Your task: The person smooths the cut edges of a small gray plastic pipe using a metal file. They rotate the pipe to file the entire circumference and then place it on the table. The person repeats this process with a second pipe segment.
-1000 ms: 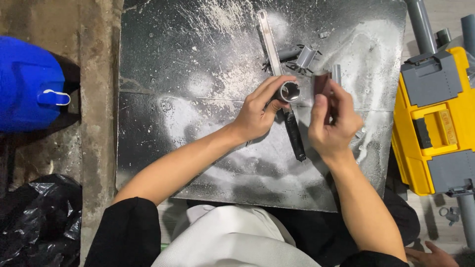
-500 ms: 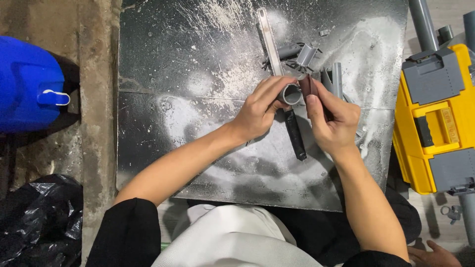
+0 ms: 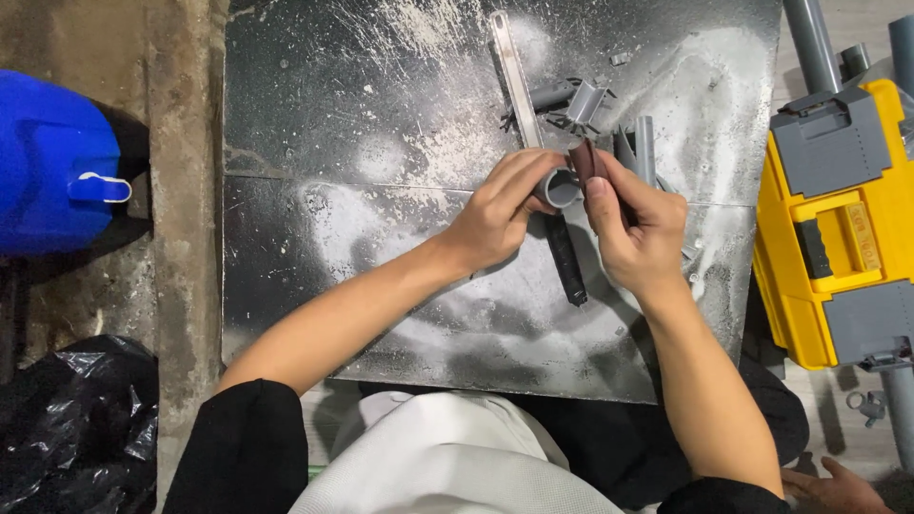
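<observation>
Left hand (image 3: 495,217) pinches a short grey pipe piece (image 3: 559,188); right hand (image 3: 636,230) closes around what looks like brown sandpaper (image 3: 585,164) touching its rim, above a dusty metal sheet (image 3: 381,133).

black short sleeves, bare forearms, white cloth across the lap.

Left hand (image 3: 495,214) grips grey pipe (image 3: 560,188); right hand (image 3: 636,228) presses brown strip (image 3: 586,162).
</observation>
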